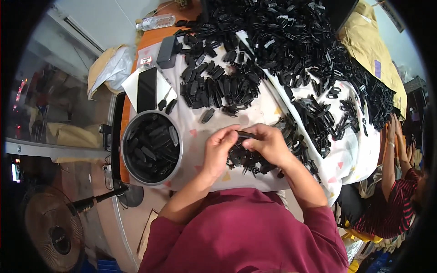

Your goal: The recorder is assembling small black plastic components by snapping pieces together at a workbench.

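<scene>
Close in front of my body, a slim black plastic piece (246,135) is held between my two hands. My left hand (218,148) pinches its left end, and my right hand (269,143) grips the other end with thumb and fingers. Just below the hands lies a heap of black pieces (250,161), partly covered by them. Beyond, more oblong black plastic pieces (223,88) lie in rows and loose piles, with one single piece (207,115) apart from them. To the left stands a round grey-rimmed tub (126,157) holding many black pieces.
A white-patterned cloth (193,157) covers the table. A phone (146,89), a dark grey box (167,52) and a clear bottle (156,22) lie at the left. A large black heap (296,41) fills the back. A co-worker (391,200) reaches in at right; a fan (53,232) stands lower left.
</scene>
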Tool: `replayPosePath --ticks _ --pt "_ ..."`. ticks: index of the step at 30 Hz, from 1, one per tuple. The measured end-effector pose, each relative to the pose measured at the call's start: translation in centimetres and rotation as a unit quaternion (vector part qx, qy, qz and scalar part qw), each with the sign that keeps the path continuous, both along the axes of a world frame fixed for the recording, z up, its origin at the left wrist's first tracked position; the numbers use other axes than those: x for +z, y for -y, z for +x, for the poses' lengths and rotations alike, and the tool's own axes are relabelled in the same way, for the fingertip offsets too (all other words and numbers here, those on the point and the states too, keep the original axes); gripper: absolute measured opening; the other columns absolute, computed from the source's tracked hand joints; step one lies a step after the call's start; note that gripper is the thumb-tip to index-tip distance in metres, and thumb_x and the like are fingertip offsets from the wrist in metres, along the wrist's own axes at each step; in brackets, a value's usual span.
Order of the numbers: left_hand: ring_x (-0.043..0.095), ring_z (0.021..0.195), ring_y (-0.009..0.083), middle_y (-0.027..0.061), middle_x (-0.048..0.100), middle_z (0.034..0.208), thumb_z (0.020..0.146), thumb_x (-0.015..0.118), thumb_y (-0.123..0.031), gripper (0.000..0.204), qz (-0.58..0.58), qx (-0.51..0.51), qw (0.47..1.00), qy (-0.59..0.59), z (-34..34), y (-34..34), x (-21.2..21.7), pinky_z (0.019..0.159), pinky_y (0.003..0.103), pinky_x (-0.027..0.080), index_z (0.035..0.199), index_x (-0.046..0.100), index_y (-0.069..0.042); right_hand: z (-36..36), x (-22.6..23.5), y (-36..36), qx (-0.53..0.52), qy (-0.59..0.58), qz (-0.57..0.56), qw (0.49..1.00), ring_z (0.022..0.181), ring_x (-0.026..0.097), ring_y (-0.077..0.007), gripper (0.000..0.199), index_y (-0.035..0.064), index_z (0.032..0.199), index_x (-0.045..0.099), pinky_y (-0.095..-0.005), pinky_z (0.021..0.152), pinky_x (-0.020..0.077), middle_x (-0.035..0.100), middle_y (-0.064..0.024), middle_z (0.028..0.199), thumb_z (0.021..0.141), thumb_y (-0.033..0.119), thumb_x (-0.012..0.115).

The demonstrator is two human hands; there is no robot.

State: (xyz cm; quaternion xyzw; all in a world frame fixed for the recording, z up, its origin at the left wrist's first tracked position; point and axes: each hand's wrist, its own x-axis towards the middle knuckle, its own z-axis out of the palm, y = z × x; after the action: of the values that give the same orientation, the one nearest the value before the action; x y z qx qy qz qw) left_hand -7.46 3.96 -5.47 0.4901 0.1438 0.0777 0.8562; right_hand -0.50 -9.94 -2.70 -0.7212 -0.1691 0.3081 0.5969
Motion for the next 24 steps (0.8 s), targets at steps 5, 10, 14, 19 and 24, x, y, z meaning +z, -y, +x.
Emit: replayPosePath --ticks 5,10,14,19,24 --pt "0.052 0.069 0.0103 0.0017 0.057 0.081 0.084 0.056 -0.013 0.023 0.373 0.155 0.912 -0.076 1.7 -3.4 -0.3 0.065 0.023 0.042 0.105 0.057 -0.004 4.0 -2.1 -4.3 0.045 0.4 -0.171 0.899 0.075 0.06 -0.0223 0.025 0.0047 0.094 0.061 -0.0328 0.064 0.0478 0.06 -0.0106 0.082 0.073 0.017 0.064" --pt "0.056 0.08 0.0309 0.012 0.056 0.086 0.074 0.061 -0.017 0.017 0.725 0.12 0.662 -0.152 3.4 -5.1 -0.7 0.069 0.04 0.045 0.087 0.06 -0.005 4.8 -3.7 -6.2 0.021 0.497 -0.326 0.804 0.074 0.058 -0.0317 0.026 0.0067 0.091 0.061 -0.0376 0.067 0.0479 0.054 -0.0136 0.088 0.068 0.017 0.063" --pt "0.057 0.072 0.0281 0.0125 0.057 0.09 0.074 0.062 -0.018 0.013 0.671 0.064 0.724 -0.147 3.3 -5.1 -0.5 0.064 0.037 0.045 0.08 0.06 -0.006 5.5 -3.4 -3.7 0.045 0.431 -0.287 0.854 0.076 0.058 -0.0314 0.019 0.0044 0.085 0.059 -0.0377 0.068 0.0475 0.055 -0.0131 0.089 0.068 0.013 0.064" --pt "0.048 0.057 0.0086 0.0044 0.058 0.087 0.079 0.062 -0.011 0.016 0.136 0.003 0.988 -0.067 2.8 -4.0 -0.5 0.05 0.021 0.037 0.093 0.059 -0.005 5.5 -2.5 -1.7 0.01 0.496 -0.186 0.848 0.07 0.059 -0.0261 0.011 0.0031 0.077 0.057 -0.0352 0.066 0.047 0.059 -0.0103 0.093 0.071 0.01 0.063" --pt "0.043 0.062 0.0026 -0.0007 0.056 0.087 0.078 0.063 -0.006 0.03 0.065 -0.046 0.997 0.002 2.7 -2.4 0.7 0.055 0.015 0.036 0.107 0.056 -0.003 3.9 2.2 -1.8 -0.127 -0.078 0.27 0.951 0.047 0.049 -0.0105 0.033 0.0026 0.106 0.044 -0.0189 0.036 0.0381 0.051 -0.005 0.069 0.077 0.0 0.059"
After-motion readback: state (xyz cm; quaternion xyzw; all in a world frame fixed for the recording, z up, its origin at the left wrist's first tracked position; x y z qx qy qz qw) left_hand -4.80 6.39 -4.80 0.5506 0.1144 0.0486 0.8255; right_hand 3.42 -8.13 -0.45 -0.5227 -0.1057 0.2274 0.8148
